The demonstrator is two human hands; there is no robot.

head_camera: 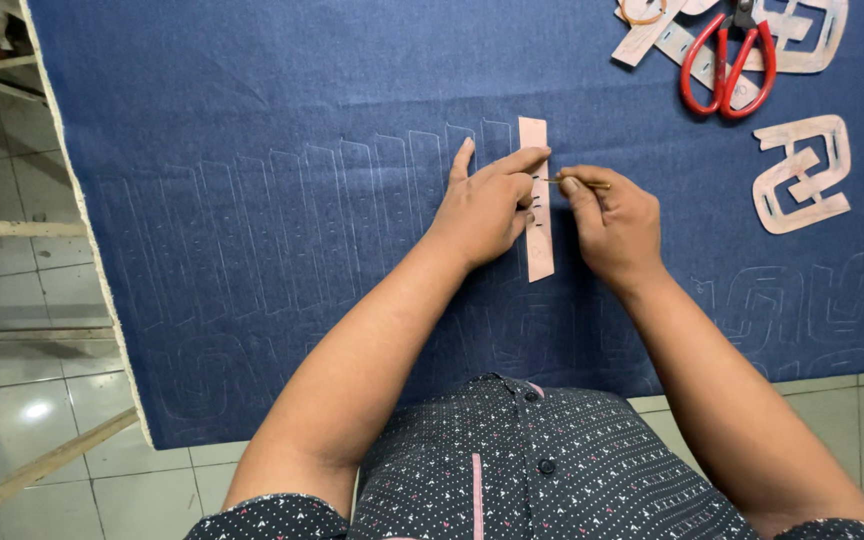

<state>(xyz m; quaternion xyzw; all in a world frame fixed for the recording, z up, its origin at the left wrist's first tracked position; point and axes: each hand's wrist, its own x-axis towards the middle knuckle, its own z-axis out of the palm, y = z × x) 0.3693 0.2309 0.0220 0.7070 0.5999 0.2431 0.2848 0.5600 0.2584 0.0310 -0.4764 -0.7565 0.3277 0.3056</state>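
Note:
A narrow pink card strip (536, 135) with small slots lies upright on the dark blue denim cloth (282, 90). My left hand (487, 205) presses flat on the strip, fingers spread over its middle. My right hand (612, 220) pinches a thin yellowish marking stick (582, 182), its tip at the strip's right edge. Faint white outlines of tall narrow shapes run in a row across the cloth left of the strip.
Red-handled scissors (727, 65) lie at the top right on several pink card cut-outs (802, 35). Another angular pink cut-out (802, 172) lies right of my hands. The cloth's left edge hangs over a tiled floor (22, 300) with wooden bars (12, 228).

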